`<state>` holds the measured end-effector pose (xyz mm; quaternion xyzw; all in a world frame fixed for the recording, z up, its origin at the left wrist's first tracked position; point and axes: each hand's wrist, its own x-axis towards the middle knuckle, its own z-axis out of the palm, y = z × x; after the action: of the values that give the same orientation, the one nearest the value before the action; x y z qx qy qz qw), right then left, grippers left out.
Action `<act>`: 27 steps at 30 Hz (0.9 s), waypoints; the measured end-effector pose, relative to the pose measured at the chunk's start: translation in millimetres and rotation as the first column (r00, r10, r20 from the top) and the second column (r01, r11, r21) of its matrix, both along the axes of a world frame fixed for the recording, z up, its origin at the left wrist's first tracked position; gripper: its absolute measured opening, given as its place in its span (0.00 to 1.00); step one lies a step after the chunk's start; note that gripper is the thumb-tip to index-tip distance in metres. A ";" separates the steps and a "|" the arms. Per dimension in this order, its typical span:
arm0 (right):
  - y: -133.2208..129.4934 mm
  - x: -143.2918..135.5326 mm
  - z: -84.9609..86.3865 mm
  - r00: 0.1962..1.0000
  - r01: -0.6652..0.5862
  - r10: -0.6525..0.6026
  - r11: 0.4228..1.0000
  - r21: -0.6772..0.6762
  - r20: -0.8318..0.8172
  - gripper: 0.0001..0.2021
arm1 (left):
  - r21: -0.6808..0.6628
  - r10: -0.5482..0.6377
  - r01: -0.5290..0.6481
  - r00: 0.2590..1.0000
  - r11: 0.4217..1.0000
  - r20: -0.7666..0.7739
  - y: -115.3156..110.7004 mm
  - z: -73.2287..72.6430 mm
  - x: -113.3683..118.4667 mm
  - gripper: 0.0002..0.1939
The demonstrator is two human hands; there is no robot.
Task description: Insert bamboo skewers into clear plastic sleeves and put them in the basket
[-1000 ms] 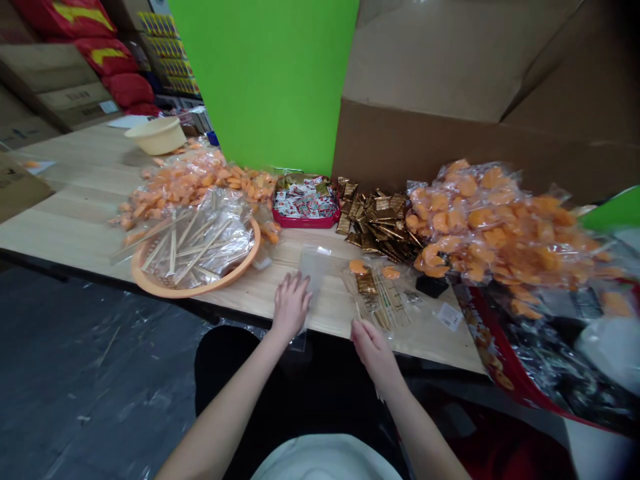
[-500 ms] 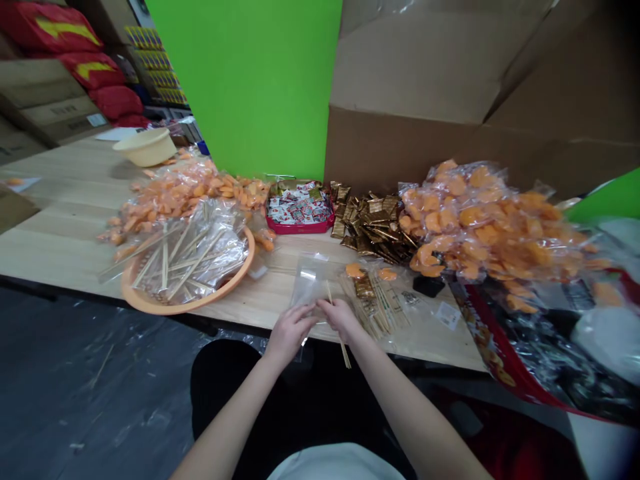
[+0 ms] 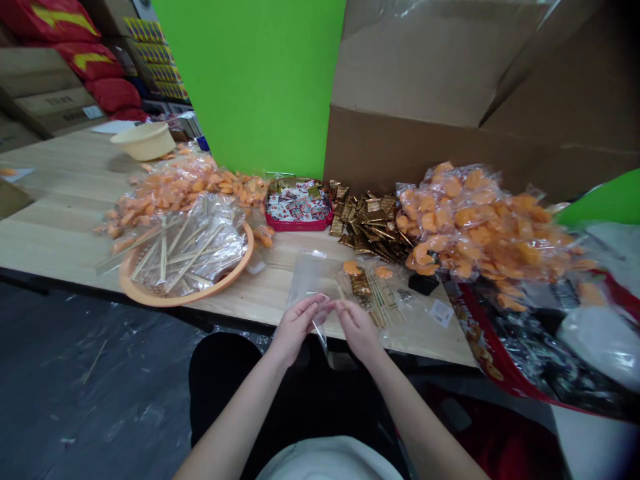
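Note:
A clear plastic bag [image 3: 306, 275] lies flat at the table's front edge, and its near end hangs loose over the edge. My left hand [image 3: 299, 327] is closed on this near end, thumb and fingers pinched together. Close beside it, my right hand [image 3: 358, 328] is also pinched, its fingertips meeting the film; what exactly they hold is hidden. Just right of the bag lies a group of filled clear packs with thin wooden sticks [image 3: 384, 300], a gold sachet [image 3: 361, 285] and orange pieces [image 3: 352, 268].
An orange basket [image 3: 185, 301] of bagged sticks stands left. Behind are a red tray [image 3: 299, 225] of small white packets and a heap of gold sachets [image 3: 375, 223]. Bagged orange pieces [image 3: 480, 220] are piled right, above a red-and-black bag [image 3: 493, 353]. Cardboard and a green panel [image 3: 250, 87] rise behind.
The thin sticks that jutted below my right hand no longer show there. My right hand has shifted slightly right and turned, and the bag's loose end now shows between my hands.

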<state>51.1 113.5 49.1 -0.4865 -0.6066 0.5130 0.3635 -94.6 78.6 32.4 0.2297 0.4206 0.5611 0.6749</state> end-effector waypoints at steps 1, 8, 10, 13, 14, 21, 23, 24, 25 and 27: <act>2.1 5.6 3.7 0.998 0.053 -0.056 0.994 0.097 0.029 0.15 | 0.001 0.039 -0.038 0.999 0.999 -0.023 -3.3 4.0 0.3 0.20; 18.9 27.8 -4.1 0.936 0.002 -0.120 0.942 0.335 0.332 0.16 | -0.008 0.129 -0.139 0.935 0.990 -0.331 -18.2 34.0 -5.1 0.14; 17.5 32.2 -0.7 0.942 0.004 -0.107 0.951 0.308 0.319 0.17 | -0.006 0.136 -0.148 0.923 0.989 -0.359 -21.6 38.2 -4.0 0.14; 15.0 40.3 25.0 0.971 0.236 -0.236 0.935 0.266 -0.033 0.19 | -0.027 0.088 -0.102 0.940 0.994 -0.330 -25.4 41.0 -0.1 0.14; 14.6 41.9 36.9 0.945 0.300 -0.258 0.929 0.217 -0.201 0.19 | -0.039 0.063 -0.079 0.950 0.996 -0.307 -26.2 41.8 1.7 0.15; 14.5 29.2 72.8 0.939 0.087 -0.039 0.988 0.124 -0.343 0.20 | -0.084 -0.049 0.031 0.973 0.996 -0.223 -27.9 48.5 11.9 0.15; 12.2 24.5 67.2 0.950 0.055 -0.022 0.994 0.098 -0.312 0.21 | -0.089 -0.084 0.067 0.975 0.994 -0.206 -28.8 49.9 11.5 0.15; 10.1 22.6 64.4 0.954 0.038 -0.012 0.996 0.079 -0.301 0.21 | -0.090 -0.103 0.086 0.974 0.992 -0.201 -29.3 50.7 11.0 0.14; 7.6 20.8 61.9 0.960 0.014 0.004 0.998 0.060 -0.281 0.22 | -0.087 -0.125 0.109 0.972 0.990 -0.197 -29.8 51.7 10.5 0.14; 1.6 17.2 58.6 0.976 -0.067 0.070 0.998 0.022 -0.205 0.23 | -0.070 -0.172 0.161 0.966 0.984 -0.194 -30.2 53.8 9.7 0.13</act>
<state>68.3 115.1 107.7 -0.4070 -0.5862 0.5681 0.4100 -84.9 48.4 86.2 0.3010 0.4801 0.4650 0.6802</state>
